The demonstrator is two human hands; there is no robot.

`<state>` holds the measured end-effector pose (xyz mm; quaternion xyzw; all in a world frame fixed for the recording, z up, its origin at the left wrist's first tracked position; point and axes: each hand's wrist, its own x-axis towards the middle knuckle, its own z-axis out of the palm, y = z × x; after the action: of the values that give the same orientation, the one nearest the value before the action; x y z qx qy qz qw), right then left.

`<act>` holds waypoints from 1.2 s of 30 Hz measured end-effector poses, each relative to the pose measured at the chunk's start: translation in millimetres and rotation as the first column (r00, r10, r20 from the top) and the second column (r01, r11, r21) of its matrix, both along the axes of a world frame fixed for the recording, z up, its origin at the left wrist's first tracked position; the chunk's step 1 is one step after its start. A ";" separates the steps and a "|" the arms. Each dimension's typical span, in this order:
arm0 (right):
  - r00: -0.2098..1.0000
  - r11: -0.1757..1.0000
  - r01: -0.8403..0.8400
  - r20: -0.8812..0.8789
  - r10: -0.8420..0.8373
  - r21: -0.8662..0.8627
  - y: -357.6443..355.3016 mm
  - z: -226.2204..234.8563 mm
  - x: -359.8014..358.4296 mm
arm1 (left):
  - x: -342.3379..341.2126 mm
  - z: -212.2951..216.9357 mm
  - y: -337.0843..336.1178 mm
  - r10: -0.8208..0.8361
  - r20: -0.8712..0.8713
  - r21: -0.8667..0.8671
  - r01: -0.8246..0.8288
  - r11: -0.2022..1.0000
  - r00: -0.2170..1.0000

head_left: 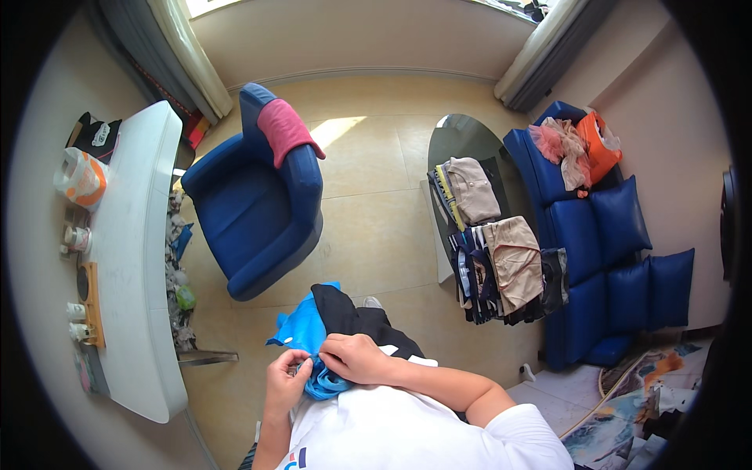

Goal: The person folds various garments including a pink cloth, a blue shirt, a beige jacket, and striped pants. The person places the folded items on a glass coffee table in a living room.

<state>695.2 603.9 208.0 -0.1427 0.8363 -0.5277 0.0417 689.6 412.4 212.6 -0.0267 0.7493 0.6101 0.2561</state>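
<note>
Both hands meet close to the chest on a blue shirt (307, 333) with black parts, which hangs from them above the tiled floor (376, 227). The left hand (283, 384) pinches bunched blue cloth, and the right hand (354, 358) closes its fingers on the same fold beside it. A blue armchair (254, 211) stands ahead, folded clothes (497, 258) lie on a glass table at right

A blue armchair (254, 211) stands on the tiled floor, a pink cloth (286, 129) draped over its back. Folded clothes (493, 251) cover the oval table (462, 137) beside the blue sofa (595, 235).
</note>
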 end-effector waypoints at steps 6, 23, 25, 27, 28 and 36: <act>1.000 0.999 -0.031 -0.002 0.031 0.023 -1.1 -3.3 0.1 | -4.1 8.6 3.7 -0.070 0.048 0.030 0.069 0.997 0.996; 0.976 0.997 -0.048 0.214 0.033 0.065 7.6 1.6 -2.8 | -9.8 9.4 21.0 -0.165 -0.225 -0.110 0.143 0.984 0.960; 0.965 0.998 -0.059 0.256 0.056 0.003 8.2 -4.3 -3.4 | -14.2 17.4 23.5 -0.217 -0.278 -0.174 0.173 0.969 0.936; 0.952 0.992 -0.025 0.299 0.061 -0.126 9.7 -9.2 -1.3 | -13.4 21.3 27.0 -0.218 -0.302 -0.195 0.164 0.967 0.928; 0.946 0.982 -0.003 0.317 0.064 -0.190 11.3 -9.7 -0.9 | -15.1 21.5 28.7 -0.201 -0.305 -0.181 0.151 0.972 0.931; 0.866 0.836 0.257 0.500 0.024 -0.485 16.3 -17.8 6.6 | -24.9 20.4 37.9 -0.301 -0.361 -0.232 0.228 0.946 0.883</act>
<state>701.8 620.2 190.2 0.0415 0.6243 -0.7601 0.1757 664.7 450.3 233.1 0.1750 0.8345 0.4909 0.1788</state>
